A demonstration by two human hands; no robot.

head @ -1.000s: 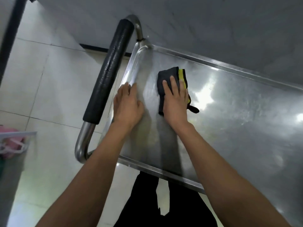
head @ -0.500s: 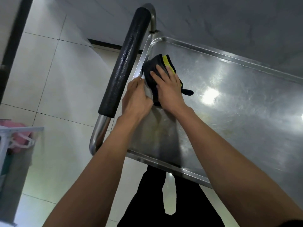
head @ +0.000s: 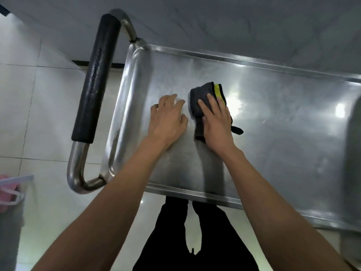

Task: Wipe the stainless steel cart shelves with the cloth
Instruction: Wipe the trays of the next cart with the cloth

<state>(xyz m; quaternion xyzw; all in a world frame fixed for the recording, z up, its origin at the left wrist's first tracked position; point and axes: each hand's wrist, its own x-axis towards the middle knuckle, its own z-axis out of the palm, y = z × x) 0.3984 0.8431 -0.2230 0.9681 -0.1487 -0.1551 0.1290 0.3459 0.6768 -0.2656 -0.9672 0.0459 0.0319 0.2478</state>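
The cart's top stainless steel shelf (head: pixel 283 133) fills the middle and right of the head view, shiny with light glare. A folded dark grey cloth with a yellow stripe (head: pixel 201 96) lies on its left part. My right hand (head: pixel 216 122) presses flat on the cloth, fingers straight and pointing away from me. Just left of it, my left hand (head: pixel 168 120) rests palm down on the bare steel, fingers spread, holding nothing. Lower shelves are hidden beneath the top one.
The cart's push handle (head: pixel 95 79), padded in black foam, arches off the shelf's left end. A grey wall (head: pixel 214 20) runs behind the cart. White floor tiles (head: pixel 39 114) lie to the left, with a bin holding something pink (head: pixel 9 192) at the lower left.
Both hands have slid right, away from the handle-side corner toward the shelf's middle, the right hand carrying the cloth along. The left hand has spread flat on the steel.
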